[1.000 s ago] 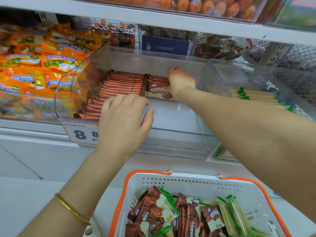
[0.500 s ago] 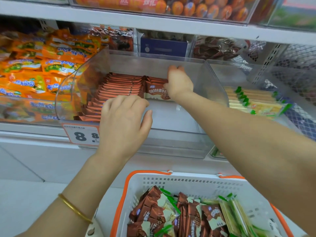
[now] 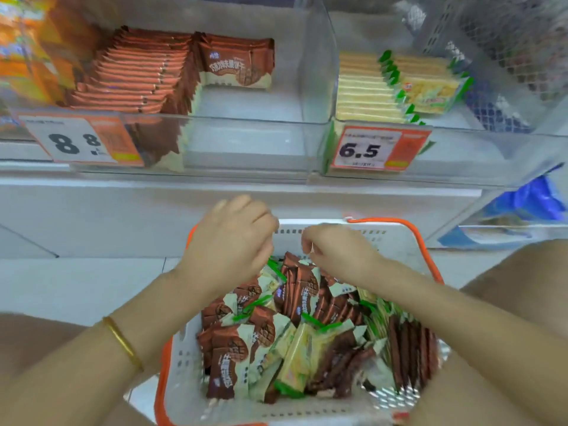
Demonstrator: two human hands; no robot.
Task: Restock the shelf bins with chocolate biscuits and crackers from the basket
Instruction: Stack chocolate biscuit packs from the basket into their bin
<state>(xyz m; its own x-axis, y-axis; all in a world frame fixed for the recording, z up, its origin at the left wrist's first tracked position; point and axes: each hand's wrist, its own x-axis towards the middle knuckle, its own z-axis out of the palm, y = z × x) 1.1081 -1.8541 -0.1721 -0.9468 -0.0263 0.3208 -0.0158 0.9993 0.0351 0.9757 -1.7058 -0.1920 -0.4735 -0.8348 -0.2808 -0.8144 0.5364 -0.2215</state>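
Note:
A white basket with orange rim (image 3: 399,224) sits low in the middle, holding brown chocolate biscuit packets (image 3: 296,290) and pale green-edged cracker packets (image 3: 295,361). My left hand (image 3: 229,241) and my right hand (image 3: 336,252) hover side by side over the basket's far end, fingers loosely curled, with nothing visibly held. On the shelf above, a clear bin (image 3: 246,139) holds rows of chocolate biscuits (image 3: 138,78) on its left half. The clear bin to its right (image 3: 461,142) holds a row of crackers (image 3: 365,90).
Price tags reading 8.8 (image 3: 76,139) and 6.5 (image 3: 368,149) hang on the bin fronts. Orange snack packets (image 3: 21,56) fill the bin at far left. A wire mesh divider (image 3: 507,41) and blue packaging (image 3: 528,201) lie to the right.
Both hands have left the chocolate biscuit bin and dropped down over the basket. The view has tilted downward, and a packet now stands at the back of the bin's right half.

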